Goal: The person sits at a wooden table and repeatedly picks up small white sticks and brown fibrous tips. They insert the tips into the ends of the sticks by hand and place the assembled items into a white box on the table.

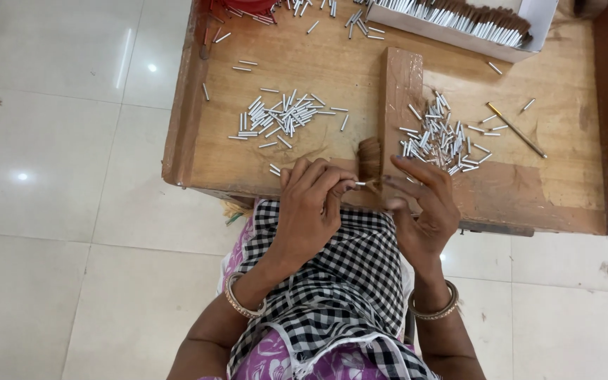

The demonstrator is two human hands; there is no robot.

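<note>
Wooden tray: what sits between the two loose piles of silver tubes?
In the head view, an upright wooden block stands between the left pile and the right pile, with a tuft of brown bristles at its near end.

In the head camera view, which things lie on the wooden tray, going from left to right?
Left pile of small metal tubes → upright wooden block → right pile of small metal tubes → long thin metal rod.
</note>
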